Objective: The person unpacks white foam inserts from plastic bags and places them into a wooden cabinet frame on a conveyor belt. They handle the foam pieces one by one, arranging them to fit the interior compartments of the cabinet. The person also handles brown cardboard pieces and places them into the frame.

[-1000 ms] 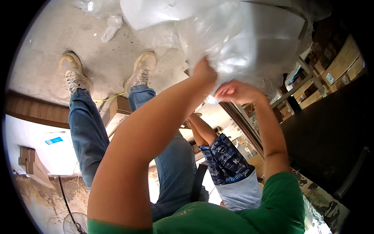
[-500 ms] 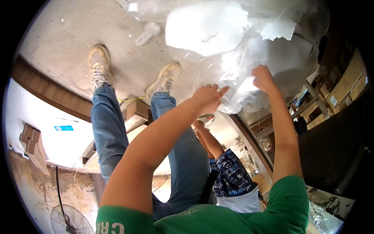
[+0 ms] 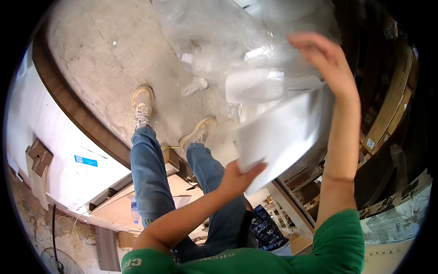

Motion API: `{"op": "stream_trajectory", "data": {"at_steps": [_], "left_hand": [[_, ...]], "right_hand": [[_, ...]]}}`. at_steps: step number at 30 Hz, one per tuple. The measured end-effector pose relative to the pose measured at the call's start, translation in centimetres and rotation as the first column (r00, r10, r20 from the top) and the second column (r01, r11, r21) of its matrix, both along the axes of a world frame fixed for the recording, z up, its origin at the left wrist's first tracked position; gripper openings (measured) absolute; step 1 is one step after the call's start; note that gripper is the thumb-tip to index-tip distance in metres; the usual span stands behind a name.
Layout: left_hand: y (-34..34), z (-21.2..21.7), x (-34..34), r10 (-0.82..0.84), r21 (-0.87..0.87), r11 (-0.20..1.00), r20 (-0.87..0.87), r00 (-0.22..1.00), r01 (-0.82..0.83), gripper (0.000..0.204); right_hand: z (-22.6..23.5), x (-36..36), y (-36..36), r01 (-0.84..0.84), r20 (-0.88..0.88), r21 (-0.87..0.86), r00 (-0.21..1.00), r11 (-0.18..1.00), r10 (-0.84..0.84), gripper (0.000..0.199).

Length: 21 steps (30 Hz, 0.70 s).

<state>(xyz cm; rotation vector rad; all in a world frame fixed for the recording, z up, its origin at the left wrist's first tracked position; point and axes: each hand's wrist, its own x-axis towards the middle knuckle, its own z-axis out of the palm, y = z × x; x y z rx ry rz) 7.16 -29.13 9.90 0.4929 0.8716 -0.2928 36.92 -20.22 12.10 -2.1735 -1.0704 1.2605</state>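
Observation:
My left hand (image 3: 238, 179) grips the lower edge of a white foam sheet (image 3: 278, 132), with the thumb lying along its face. The sheet is tilted and slightly blurred. Above its far right corner, my right hand (image 3: 329, 64) is raised with the fingers stretched out and apart, holding nothing. Beyond both hands lies a heap of crumpled transparent plastic film (image 3: 210, 27). Another white foam piece (image 3: 254, 85) rests in that heap.
A scrap of plastic (image 3: 195, 86) lies on the concrete floor (image 3: 96, 50) beyond my shoes. Brown cartons (image 3: 388, 114) are stacked at the right. At the left is a white board (image 3: 68, 132). Another person's patterned shorts (image 3: 267, 228) show beside my leg.
My left hand has moved down and nearer with the foam sheet, away from the film heap. My right hand has lifted off the plastic and opened, farther out.

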Motion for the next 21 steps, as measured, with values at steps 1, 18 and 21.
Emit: {"op": "stream_trajectory", "data": {"at_steps": [1, 18, 21], "left_hand": [[0.3, -0.2, -1.6, 0.115, -0.001, 0.993, -0.055, 0.992, -0.115, 0.028], [6.8, -5.8, -4.7, -0.01, -0.273, 0.962, -0.045, 0.999, -0.002, 0.027], [7.8, -6.9, -4.6, -0.033, -0.229, 0.973, 0.028, 0.999, 0.038, 0.029]], "right_hand": [[-3.5, 1.1, 2.7, 0.081, 0.228, -0.1, 0.972, 0.992, -0.056, 0.03], [-36.0, 4.9, 9.2, 0.733, 0.501, -0.22, 0.651, 0.644, -0.569, 0.043], [-28.9, 4.1, 9.8, 0.927, 0.104, -0.148, 0.36, 0.344, -0.927, 0.033]]}}
